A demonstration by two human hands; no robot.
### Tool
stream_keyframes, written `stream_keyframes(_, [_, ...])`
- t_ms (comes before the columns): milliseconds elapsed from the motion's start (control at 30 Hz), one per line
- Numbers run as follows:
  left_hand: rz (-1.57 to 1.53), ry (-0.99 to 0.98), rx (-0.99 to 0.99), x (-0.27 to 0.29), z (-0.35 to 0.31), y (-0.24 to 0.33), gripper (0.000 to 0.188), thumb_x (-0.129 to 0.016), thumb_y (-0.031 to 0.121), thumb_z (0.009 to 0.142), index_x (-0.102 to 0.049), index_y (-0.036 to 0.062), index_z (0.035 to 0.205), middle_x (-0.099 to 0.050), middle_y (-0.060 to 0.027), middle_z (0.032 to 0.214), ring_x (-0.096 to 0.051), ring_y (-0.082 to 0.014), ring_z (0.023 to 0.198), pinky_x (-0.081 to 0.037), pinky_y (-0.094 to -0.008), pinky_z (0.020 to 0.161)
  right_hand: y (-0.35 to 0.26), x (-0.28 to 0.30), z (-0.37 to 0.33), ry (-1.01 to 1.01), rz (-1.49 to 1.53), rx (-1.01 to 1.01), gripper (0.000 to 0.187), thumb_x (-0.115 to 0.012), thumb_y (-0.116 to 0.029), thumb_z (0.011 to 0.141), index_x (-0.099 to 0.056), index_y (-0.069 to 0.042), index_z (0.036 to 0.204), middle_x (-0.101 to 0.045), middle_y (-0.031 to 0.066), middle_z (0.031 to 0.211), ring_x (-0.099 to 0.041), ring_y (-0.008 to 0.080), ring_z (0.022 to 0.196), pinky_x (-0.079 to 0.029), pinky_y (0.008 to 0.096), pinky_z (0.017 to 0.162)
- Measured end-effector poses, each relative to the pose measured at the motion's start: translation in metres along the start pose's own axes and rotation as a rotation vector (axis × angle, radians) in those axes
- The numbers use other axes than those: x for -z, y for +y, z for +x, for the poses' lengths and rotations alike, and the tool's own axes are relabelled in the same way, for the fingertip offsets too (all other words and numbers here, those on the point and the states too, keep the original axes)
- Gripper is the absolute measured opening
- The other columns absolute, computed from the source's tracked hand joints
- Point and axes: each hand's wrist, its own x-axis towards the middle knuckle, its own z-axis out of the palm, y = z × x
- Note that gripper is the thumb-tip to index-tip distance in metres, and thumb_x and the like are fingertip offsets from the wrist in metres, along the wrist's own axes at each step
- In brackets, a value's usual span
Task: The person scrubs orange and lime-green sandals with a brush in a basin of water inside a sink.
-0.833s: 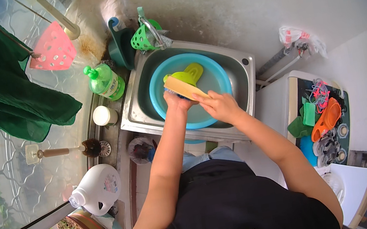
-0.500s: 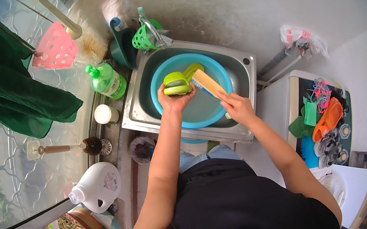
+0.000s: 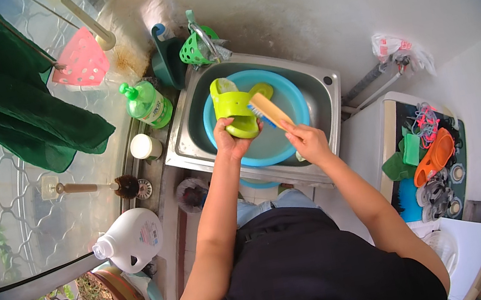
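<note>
My left hand [image 3: 232, 144] is closed around the toe end of a lime-green slipper [image 3: 231, 104], held above the basin with its heel end pointing away from me. Gripped in my right hand [image 3: 311, 144] is a wooden scrub brush [image 3: 271, 110] with blue and white bristles. The bristles face the slipper, close beside its right side; whether they touch it, I cannot tell. A second lime-green slipper [image 3: 262, 90] lies in the light-blue basin [image 3: 304, 110], partly hidden behind the brush. Cloudy water fills the basin's bottom.
The basin stands in a metal sink [image 3: 322, 95]. A green perforated basket [image 3: 191, 51] hangs by the tap. Left of the sink stand a green pump bottle [image 3: 148, 105], a white tub [image 3: 145, 147] and a white jug [image 3: 134, 239]. Sponges and an orange item [image 3: 434, 157] lie on a surface at right.
My left hand has tilted the slipper, so its strap and inside now show instead of its end. The brush stays beside it in my right hand, and the view has shifted slightly.
</note>
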Motion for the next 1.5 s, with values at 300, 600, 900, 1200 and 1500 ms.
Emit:
stream_keyframes(300, [0.884, 0.026, -0.294, 0.013, 0.005, -0.027, 0.098, -0.053, -0.002, 0.064, -0.015, 0.0186, 0.152, -0.051, -0.009, 0.118, -0.054, -0.0176, 0.093, -0.046, -0.0252, 0.067, -0.055, -0.008, 0.026, 0.003, -0.043, -0.039, 0.039, -0.06, -0.022, 0.09, -0.059, -0.027, 0.129, -0.059, 0.01, 0.071, -0.061, 0.03, 0.062, -0.049, 0.0404, 0.058])
stream_keyframes(600, [1.368, 0.185, -0.43, 0.043, 0.02, -0.019, 0.08, -0.059, 0.005, 0.065, -0.038, 0.0105, 0.141, -0.055, -0.0163, 0.118, -0.056, -0.0288, 0.107, -0.045, -0.0342, 0.094, -0.071, -0.005, 0.015, -0.192, -0.156, 0.033, 0.04, -0.056, -0.026, 0.09, -0.058, -0.03, 0.13, -0.061, 0.0153, 0.073, -0.063, 0.0358, 0.07, -0.052, 0.0454, 0.065])
stream_keyframes(900, [1.782, 0.443, -0.443, 0.008, 0.001, -0.023, 0.091, -0.067, 0.017, 0.064, -0.031, 0.0316, 0.147, -0.036, -0.0334, 0.128, -0.041, -0.0474, 0.12, -0.037, -0.0452, 0.104, -0.068, 0.005, 0.026, -0.259, -0.134, -0.154, 0.041, -0.056, -0.026, 0.091, -0.056, -0.03, 0.131, -0.063, 0.017, 0.08, -0.063, 0.0371, 0.071, -0.051, 0.0454, 0.066])
stream_keyframes(1200, [1.583, -0.018, -0.456, -0.015, -0.012, -0.049, 0.094, -0.063, 0.005, 0.06, -0.033, 0.0276, 0.147, -0.037, -0.0294, 0.128, -0.04, -0.0449, 0.121, -0.031, -0.0433, 0.108, 0.02, 0.001, 0.096, 0.233, 0.126, -0.461, 0.049, -0.056, -0.033, 0.093, -0.045, -0.023, 0.141, -0.065, 0.0088, 0.091, -0.059, 0.0176, 0.07, -0.045, 0.0341, 0.052])
stream_keyframes(1500, [0.845, -0.188, -0.272, -0.021, 0.004, -0.034, 0.074, -0.069, 0.009, 0.066, -0.03, 0.0058, 0.129, -0.04, -0.0145, 0.124, -0.041, -0.0257, 0.12, -0.033, -0.0367, 0.103, -0.024, -0.015, 0.069, 0.137, 0.868, -0.317, 0.069, -0.064, -0.024, 0.091, -0.029, -0.019, 0.15, -0.064, 0.002, 0.102, -0.053, 0.0039, 0.074, -0.042, 0.0193, 0.047])
